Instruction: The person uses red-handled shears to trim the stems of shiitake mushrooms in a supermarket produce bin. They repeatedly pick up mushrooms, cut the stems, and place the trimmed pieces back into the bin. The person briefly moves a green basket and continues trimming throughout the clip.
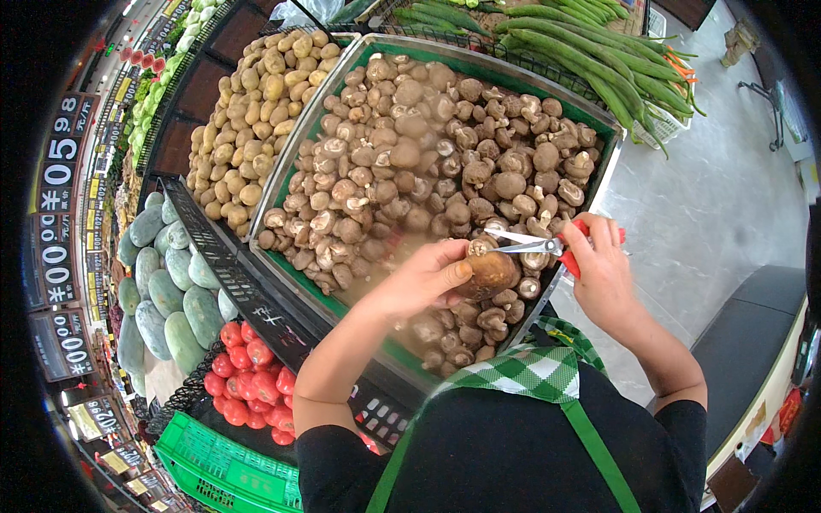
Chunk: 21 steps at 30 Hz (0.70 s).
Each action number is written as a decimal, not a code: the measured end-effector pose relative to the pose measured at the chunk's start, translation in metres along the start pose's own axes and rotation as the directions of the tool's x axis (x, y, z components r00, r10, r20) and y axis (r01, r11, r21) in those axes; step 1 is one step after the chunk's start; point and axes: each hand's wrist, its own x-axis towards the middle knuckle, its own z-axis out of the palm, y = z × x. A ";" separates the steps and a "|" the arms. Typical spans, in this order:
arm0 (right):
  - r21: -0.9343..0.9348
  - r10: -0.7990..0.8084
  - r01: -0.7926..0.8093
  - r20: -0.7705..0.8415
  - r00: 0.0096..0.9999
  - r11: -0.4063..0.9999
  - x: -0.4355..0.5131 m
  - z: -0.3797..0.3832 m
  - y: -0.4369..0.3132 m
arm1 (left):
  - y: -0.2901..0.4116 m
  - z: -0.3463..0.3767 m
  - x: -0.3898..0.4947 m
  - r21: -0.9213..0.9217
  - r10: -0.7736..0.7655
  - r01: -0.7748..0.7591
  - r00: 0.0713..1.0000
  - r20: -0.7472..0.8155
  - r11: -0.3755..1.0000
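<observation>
My left hand [430, 276] grips a large brown mushroom [489, 276], its pale stem turned toward the scissors. In my right hand [600, 266] is a pair of red-handled scissors [545, 246], blades parted and lying beside the stem. Whether the blades touch the stem is hard to tell. Both hands are over the near right part of a metal-rimmed, green-lined bin [378, 43] full of shiitake mushrooms [385, 154]. Mist hangs over the bin's middle and blurs the mushrooms there.
Potatoes [256, 122] are heaped left of the bin. Wax gourds [167, 282], tomatoes [256, 378] and a green plastic crate [231, 465] lie at the lower left. Long green gourds [577, 58] overhang a white basket [667, 125] at the upper right. Price signs line the left edge.
</observation>
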 end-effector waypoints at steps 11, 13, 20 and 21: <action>-0.331 -0.186 0.107 -0.219 0.958 0.938 0.004 0.006 0.003 | -0.003 0.001 -0.004 0.240 0.017 -0.017 1.000 0.000 0.971; -0.122 -0.125 0.113 -0.094 0.988 0.986 0.005 0.004 0.005 | 0.000 -0.002 -0.005 0.245 0.002 -0.007 1.000 0.020 0.969; -0.225 -0.177 0.141 -0.150 0.973 0.964 0.005 0.014 0.003 | 0.004 0.000 -0.006 0.200 -0.035 0.022 0.998 0.061 0.980; -0.253 -0.198 0.157 -0.146 0.969 0.955 0.007 0.012 0.006 | 0.003 -0.001 -0.005 0.193 -0.060 0.047 0.996 0.063 0.980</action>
